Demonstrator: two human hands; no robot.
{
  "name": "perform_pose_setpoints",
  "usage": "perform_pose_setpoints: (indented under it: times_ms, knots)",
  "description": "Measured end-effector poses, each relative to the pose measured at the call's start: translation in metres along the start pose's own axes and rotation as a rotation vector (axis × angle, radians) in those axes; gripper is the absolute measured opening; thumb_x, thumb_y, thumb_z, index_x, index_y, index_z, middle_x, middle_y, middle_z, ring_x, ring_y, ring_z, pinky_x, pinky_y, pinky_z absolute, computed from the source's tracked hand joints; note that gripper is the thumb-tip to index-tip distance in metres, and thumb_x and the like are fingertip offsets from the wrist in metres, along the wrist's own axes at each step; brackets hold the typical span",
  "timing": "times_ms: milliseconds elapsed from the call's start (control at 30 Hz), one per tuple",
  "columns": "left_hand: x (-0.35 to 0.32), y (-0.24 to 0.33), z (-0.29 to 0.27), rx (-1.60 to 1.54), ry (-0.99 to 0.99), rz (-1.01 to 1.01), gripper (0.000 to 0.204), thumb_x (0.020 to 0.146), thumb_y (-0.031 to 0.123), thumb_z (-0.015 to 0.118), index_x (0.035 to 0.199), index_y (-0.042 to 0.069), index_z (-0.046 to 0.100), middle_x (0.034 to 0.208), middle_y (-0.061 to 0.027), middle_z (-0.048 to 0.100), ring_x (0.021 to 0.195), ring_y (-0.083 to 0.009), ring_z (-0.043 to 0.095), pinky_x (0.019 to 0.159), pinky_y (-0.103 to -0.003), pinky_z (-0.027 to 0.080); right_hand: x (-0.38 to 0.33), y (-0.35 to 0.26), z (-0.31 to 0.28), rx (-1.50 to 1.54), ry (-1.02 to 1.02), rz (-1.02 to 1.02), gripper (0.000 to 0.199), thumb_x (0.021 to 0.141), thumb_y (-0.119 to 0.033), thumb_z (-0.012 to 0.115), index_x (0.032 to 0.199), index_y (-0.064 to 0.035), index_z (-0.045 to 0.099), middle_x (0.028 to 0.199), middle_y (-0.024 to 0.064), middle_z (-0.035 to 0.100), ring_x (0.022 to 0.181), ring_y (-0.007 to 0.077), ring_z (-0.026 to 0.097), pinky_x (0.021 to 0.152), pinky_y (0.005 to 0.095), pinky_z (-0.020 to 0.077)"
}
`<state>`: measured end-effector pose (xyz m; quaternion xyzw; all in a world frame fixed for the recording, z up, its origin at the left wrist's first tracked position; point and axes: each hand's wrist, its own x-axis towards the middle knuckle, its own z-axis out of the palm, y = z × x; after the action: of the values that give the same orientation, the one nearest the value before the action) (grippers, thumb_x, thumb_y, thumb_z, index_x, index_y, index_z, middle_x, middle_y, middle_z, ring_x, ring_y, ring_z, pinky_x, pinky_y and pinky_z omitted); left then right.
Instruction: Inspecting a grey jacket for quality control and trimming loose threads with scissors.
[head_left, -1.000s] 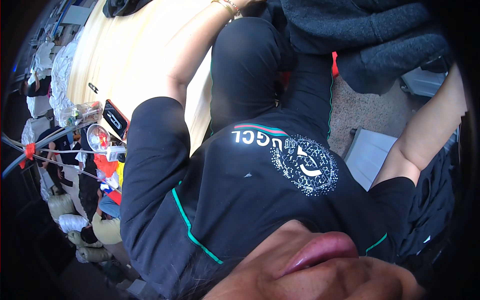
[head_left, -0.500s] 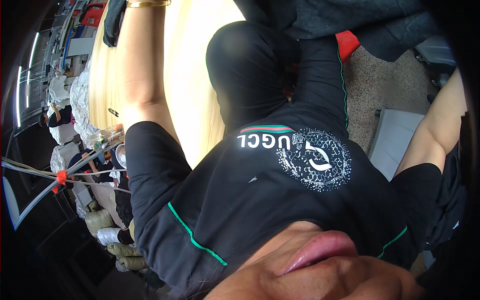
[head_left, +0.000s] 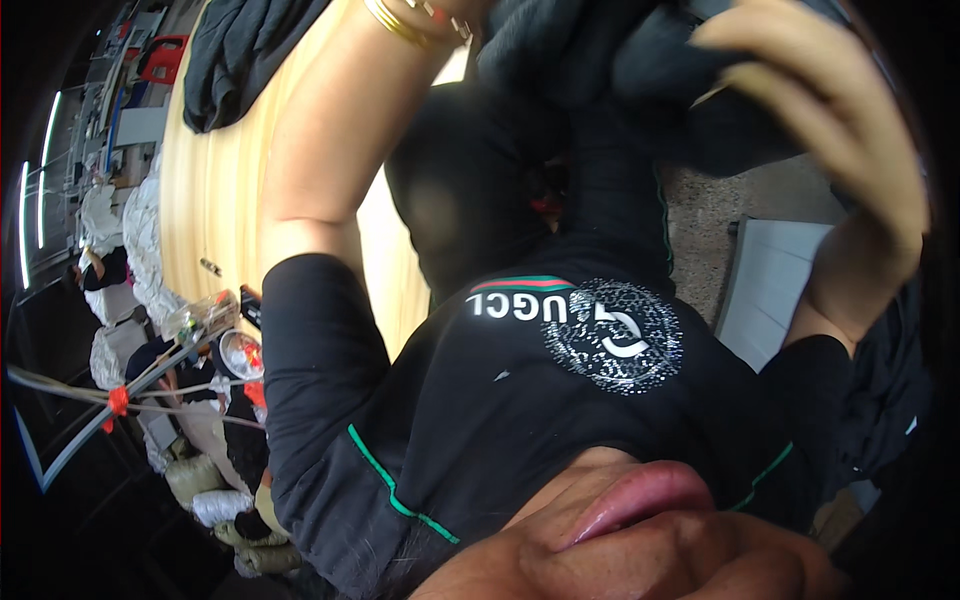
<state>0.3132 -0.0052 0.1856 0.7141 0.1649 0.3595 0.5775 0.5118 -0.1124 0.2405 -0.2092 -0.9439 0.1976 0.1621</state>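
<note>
Dark cloth is bunched over my lap at the top of the view, its upper part cut off by the frame. My right hand is raised at the cloth's right side, blurred, with fingers apart and slightly bent. I see no cloth between those fingers. My left hand lies mostly beyond the upper edge, near the cloth's left end. Gold bangles circle that wrist, and the fingers are hidden. Another dark garment piece rests on the pale wooden table to the left.
A small dark tool lies on the table. Past the table's edge are a clear plastic container, a metal stand with an orange tie and white fabric heaps. A grey panel stands at right. Another person works farther off.
My right hand has risen into view beside the cloth. My left forearm has swung right, toward my lap. More of the dark garment on the table shows, and the cloth over my lap has shifted.
</note>
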Motion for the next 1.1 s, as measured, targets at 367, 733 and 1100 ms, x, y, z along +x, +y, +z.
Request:
perform_pose_setpoints:
  times_ms: [367,733,1100]
  knots:
    - [-0.039,-0.068,0.014,0.048,-0.158,-0.271,0.013,0.086,0.004,0.064,0.095,-0.002,0.071,0.081,-0.0049,0.070,0.071,-0.0091,0.059,0.069,-0.023,0.044,-0.016,0.068,0.131,0.037,0.601,0.230,0.020,0.083,0.006,0.066,0.102,0.0026,0.068,0.106,0.0095,0.065,0.093,0.0150,0.064,0.080,0.0247,0.0497]
    - [-0.048,-0.063,-0.009,0.348,0.033,-0.292,0.013,0.084,0.008,0.071,0.088,-0.004,0.067,0.075,-0.0043,0.066,0.071,-0.0097,0.059,0.068,-0.023,0.046,-0.006,0.097,0.145,0.346,0.738,0.300,0.018,0.080,0.001,0.072,0.098,-0.0016,0.070,0.100,0.0050,0.064,0.092,0.0143,0.062,0.082,0.0253,0.0488]
    - [-0.048,-0.086,-0.013,-0.595,-0.034,-0.440,0.017,0.096,0.016,0.061,0.093,0.000,0.067,0.088,-0.0003,0.064,0.082,-0.0063,0.056,0.078,-0.019,0.044,-0.010,0.087,0.144,0.060,0.910,0.294,0.023,0.076,0.000,0.075,0.099,-0.0041,0.074,0.100,0.0066,0.064,0.084,0.0107,0.061,0.077,0.0232,0.0481]
